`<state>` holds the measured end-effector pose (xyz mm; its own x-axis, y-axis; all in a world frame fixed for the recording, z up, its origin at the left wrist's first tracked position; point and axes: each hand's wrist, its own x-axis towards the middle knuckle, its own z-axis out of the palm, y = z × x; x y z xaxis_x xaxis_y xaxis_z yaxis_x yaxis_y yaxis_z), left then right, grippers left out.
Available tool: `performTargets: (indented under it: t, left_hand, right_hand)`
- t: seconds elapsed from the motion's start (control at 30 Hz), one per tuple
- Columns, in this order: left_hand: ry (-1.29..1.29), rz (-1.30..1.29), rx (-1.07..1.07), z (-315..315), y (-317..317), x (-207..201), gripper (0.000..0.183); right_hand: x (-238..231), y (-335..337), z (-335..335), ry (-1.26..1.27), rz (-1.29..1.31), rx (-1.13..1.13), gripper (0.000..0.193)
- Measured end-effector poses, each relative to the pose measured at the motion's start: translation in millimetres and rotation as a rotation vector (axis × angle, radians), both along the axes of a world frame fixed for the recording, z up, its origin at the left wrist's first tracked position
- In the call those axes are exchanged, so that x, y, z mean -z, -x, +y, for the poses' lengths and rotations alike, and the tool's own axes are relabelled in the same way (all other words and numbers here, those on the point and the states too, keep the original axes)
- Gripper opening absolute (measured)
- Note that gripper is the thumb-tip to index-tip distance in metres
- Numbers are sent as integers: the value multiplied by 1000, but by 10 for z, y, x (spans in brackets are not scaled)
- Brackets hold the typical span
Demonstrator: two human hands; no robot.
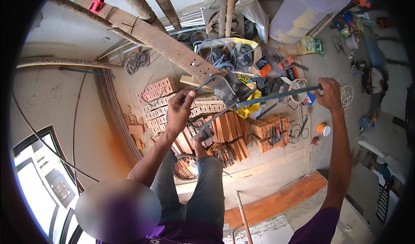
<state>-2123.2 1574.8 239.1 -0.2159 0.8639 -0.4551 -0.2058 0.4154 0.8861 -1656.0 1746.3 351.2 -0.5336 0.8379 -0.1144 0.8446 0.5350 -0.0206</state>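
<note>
We see a long steel bar (276,95) held out flat, high above the floor. One end sits in the right hand (329,93), whose grip is wrapped tight around it. From there the bar runs across to a bent wire hoop (216,98) near a long wooden plank (160,41). The left hand (178,110) is on the other side of that hoop, and its grip is pinching the wire. So the bar lies between our two hands, just below the lower end of the plank. A foot (201,136) is up close under the hoop. Far below the plank, stacks of orange bricks (231,129) lie on the floor. Past the plank's lower end, a heap of tangled cables (225,56) lies on the floor.
</note>
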Motion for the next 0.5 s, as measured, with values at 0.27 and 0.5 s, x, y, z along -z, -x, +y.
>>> performTargets:
  t: [0.27, 0.5]
  left_hand:
    - [-3, 73, 15, 17, -8, -45, 22]
    - [53, -53, 74, 68, 7, -113, 19]
  right_hand:
    - [348, -96, -877, -109, 140, 175, 31]
    - [-14, -75, -645, -67, 79, 128, 35]
